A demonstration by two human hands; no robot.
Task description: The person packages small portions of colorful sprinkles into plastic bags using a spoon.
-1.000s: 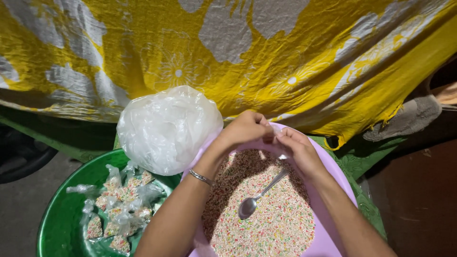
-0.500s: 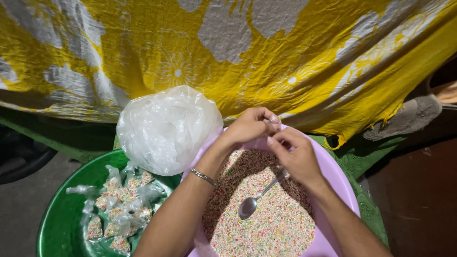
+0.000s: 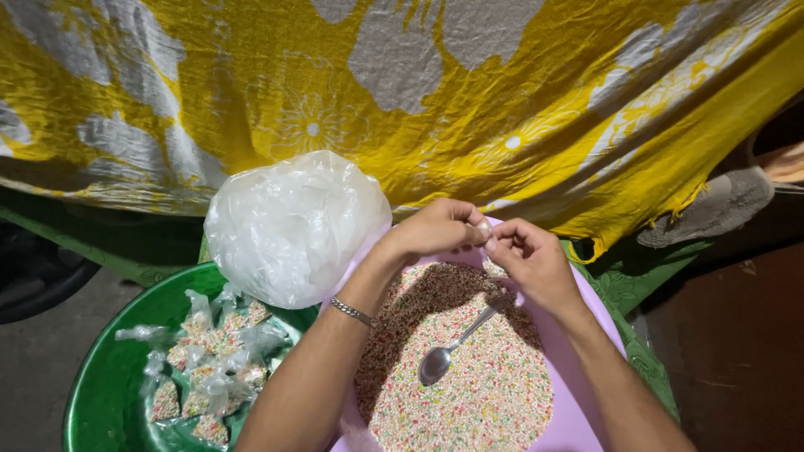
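**Two hands pinch a small packet over a basin of sprinkles**

Seen from above, a person's left hand and right hand meet over the far rim of a lilac basin. Both are closed, fingertips pressed together on a small clear packet held between them; the packet is mostly hidden by the fingers, and what it contains cannot be made out. A thin bracelet circles the left wrist.

The basin is filled with fine multicoloured sprinkles, partly shadowed by the hands. A metal spoon lies in them, bowl toward the camera and handle pointing up toward the right hand, apart from both hands.

Just left of the left forearm, a puffed bundle of clear plastic bags rests across the rims of the lilac basin and a green basin. The green basin holds a heap of small knotted bags of the same sprinkles.

Behind everything hangs a yellow cloth with grey and white flower shapes. A grey rag lies at the right edge, well apart from the hands.
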